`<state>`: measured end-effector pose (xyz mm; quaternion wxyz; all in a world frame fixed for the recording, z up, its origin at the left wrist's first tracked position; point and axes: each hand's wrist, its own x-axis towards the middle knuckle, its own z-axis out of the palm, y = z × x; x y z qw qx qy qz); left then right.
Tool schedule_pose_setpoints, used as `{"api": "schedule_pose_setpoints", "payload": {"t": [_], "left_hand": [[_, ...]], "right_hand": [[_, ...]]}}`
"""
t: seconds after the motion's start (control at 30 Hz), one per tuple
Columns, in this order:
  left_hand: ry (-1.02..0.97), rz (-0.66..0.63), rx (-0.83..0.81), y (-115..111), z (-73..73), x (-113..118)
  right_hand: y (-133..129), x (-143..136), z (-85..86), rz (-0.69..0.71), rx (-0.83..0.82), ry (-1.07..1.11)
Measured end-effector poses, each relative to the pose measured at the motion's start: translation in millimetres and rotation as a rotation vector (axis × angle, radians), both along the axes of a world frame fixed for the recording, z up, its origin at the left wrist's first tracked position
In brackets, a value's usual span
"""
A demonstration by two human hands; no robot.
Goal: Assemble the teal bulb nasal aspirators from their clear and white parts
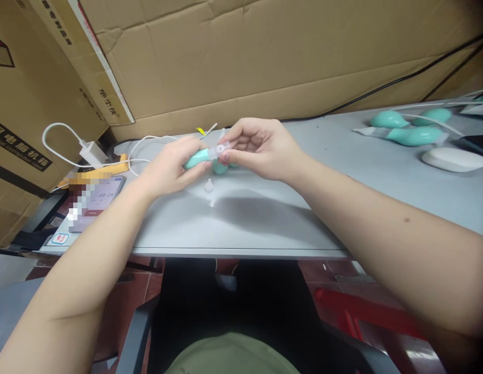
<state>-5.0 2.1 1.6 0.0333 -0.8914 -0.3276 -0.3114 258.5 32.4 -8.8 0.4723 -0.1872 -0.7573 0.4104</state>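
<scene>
My left hand (173, 163) is wrapped round a teal bulb (196, 158), which points to the right. At its right end is a clear plastic part (220, 150), pinched between the thumb and fingertips of my right hand (255, 145). The two hands almost meet above the grey table. Just below them a small clear nozzle-shaped piece (209, 185) stands on the tabletop. Another teal bulb (220, 167) shows partly behind and under the held parts.
Several teal bulbs (388, 119) and a white oval object (454, 159) lie at the right of the table (233, 228). A phone (96, 203), a white charger (93, 154) and cables are at the left. Cardboard (241, 62) rises along the back edge.
</scene>
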Motion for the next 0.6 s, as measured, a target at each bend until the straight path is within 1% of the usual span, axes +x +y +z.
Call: {"api": "schedule_pose_setpoints", "payload": {"t": [0.1,0.2,0.33,0.43,0.5,0.6], "left_hand": [[0.014,0.016,0.007,-0.4,-0.7,0.9],[0.077,0.032,-0.001,0.9,-2.3,-0.8],[0.137,0.067,0.030,2.2,-4.2,-4.2],[0.117,0.057,0.055,1.3,-3.5,-4.1],[0.086,0.047,0.066,0.4,-2.3,-2.6],[0.078,0.060,0.055,-0.5,-1.7,-0.4]], "right_hand": [[-0.8,-1.6,-0.3,0.002,-0.016,0.019],[-0.2,-2.0,-2.2,0.010,-0.016,0.013],[1.7,-4.3,-6.0,0.046,-0.046,0.023],[1.9,-7.6,-7.7,0.068,-0.091,0.055],[1.5,-9.7,-8.7,0.056,-0.111,0.073],[1.2,-11.6,-11.2,0.026,-0.098,0.086]]}}
